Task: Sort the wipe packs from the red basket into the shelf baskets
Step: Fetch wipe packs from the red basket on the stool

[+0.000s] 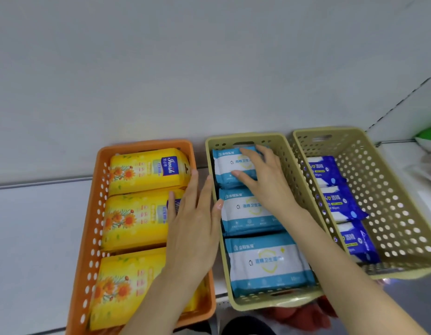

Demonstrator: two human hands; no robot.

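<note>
The right hand (265, 182) holds the far blue-and-white pack (224, 165), with fingers bent over its back edge and the thumb on its front. That pack sits at the back of the middle basket (246, 136). Two more packs like it lie just behind the wrist. Left of the grip, the left hand (195, 221) is flat with straight fingers and holds nothing, over the side of the orange basket (89, 213) of yellow packs (142, 170). Right of the grip, dark blue packs (330, 170) lie in the right basket (390, 189). The red basket (306, 315) is low down, blurry.
</note>
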